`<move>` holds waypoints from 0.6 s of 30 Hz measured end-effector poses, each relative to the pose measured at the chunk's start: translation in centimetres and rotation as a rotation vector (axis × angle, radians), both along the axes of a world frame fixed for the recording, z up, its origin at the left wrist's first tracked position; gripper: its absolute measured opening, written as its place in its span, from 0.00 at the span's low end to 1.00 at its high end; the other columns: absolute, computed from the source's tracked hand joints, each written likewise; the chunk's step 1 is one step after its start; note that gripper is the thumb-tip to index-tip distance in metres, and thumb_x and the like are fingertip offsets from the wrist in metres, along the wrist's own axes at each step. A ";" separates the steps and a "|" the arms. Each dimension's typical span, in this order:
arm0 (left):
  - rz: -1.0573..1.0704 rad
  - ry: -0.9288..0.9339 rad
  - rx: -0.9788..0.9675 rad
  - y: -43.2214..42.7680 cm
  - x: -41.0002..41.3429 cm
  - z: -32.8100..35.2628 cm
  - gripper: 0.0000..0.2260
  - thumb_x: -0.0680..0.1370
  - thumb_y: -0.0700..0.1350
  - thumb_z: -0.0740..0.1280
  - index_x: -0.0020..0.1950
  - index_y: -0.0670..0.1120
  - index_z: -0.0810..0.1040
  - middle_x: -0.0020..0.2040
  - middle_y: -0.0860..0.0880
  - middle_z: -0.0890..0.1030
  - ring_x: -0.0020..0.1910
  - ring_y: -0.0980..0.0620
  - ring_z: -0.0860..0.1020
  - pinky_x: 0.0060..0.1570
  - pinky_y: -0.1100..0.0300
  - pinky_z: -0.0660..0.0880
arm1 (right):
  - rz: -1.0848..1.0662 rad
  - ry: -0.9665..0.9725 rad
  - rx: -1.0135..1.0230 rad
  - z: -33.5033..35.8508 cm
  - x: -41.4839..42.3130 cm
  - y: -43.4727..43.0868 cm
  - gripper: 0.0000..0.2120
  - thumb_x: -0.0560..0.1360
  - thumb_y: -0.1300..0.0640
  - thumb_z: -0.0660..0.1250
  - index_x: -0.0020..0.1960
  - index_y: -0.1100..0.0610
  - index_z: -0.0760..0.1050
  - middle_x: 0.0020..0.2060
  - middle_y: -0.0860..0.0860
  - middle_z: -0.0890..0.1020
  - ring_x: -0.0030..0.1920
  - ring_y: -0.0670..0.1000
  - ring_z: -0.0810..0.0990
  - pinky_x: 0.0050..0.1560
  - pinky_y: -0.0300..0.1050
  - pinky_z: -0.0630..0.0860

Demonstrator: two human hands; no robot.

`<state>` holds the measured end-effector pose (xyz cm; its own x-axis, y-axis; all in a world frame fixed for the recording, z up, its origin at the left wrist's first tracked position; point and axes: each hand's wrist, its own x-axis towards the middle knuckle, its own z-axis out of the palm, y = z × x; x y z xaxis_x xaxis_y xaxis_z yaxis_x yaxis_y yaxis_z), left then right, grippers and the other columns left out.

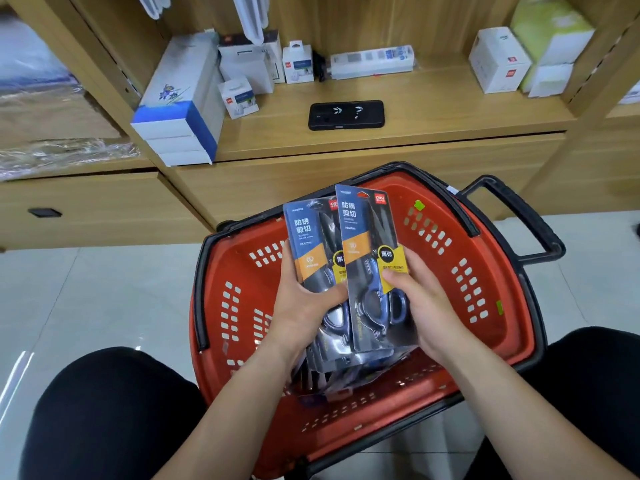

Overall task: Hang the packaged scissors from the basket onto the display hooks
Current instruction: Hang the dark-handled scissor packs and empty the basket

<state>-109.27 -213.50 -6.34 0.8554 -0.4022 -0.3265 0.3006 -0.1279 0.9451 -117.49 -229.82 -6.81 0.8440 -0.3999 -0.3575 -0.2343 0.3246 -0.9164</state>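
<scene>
A red plastic basket (485, 244) with black rim and handle stands on the floor between my knees. Above it my left hand (301, 306) grips a stack of packaged scissors (306, 237), blue and orange cards with dark blades. My right hand (426, 306) holds one more scissors pack (367, 244) upright, thumb across its front, overlapping the stack's right side. A few more packs (332, 375) lie under my hands in the basket. No display hooks are plainly in view; only white hanging items show at the top edge.
A wooden shelf (433, 109) faces me, carrying a black phone (346, 115), white product boxes (498, 58), a power strip pack (372, 61) and a stack of blue-edged boxes (180, 109). Drawers sit below the shelf. Pale floor tiles (104, 299) lie either side.
</scene>
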 end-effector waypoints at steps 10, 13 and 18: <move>0.013 0.018 0.006 0.0 -0.2 1.4 0.42 0.69 0.33 0.80 0.74 0.63 0.68 0.60 0.53 0.85 0.60 0.50 0.84 0.61 0.49 0.81 | -0.043 0.059 -0.029 1.0 -1.9 -3.6 0.29 0.69 0.51 0.75 0.70 0.44 0.76 0.61 0.46 0.85 0.63 0.50 0.82 0.71 0.60 0.71; 0.001 0.064 -0.017 -0.3 0.1 1.8 0.44 0.68 0.30 0.79 0.75 0.61 0.67 0.60 0.52 0.85 0.58 0.50 0.85 0.52 0.59 0.83 | -0.032 0.060 -0.006 0.2 -1.7 -4.2 0.30 0.69 0.53 0.77 0.70 0.46 0.77 0.61 0.50 0.85 0.63 0.54 0.83 0.71 0.65 0.70; -0.024 0.127 -0.004 -0.7 1.8 4.8 0.43 0.66 0.31 0.78 0.73 0.62 0.67 0.61 0.51 0.85 0.58 0.51 0.85 0.52 0.62 0.81 | 0.023 0.078 0.066 2.6 0.8 -4.3 0.36 0.68 0.43 0.77 0.74 0.43 0.72 0.68 0.49 0.81 0.69 0.55 0.78 0.74 0.67 0.67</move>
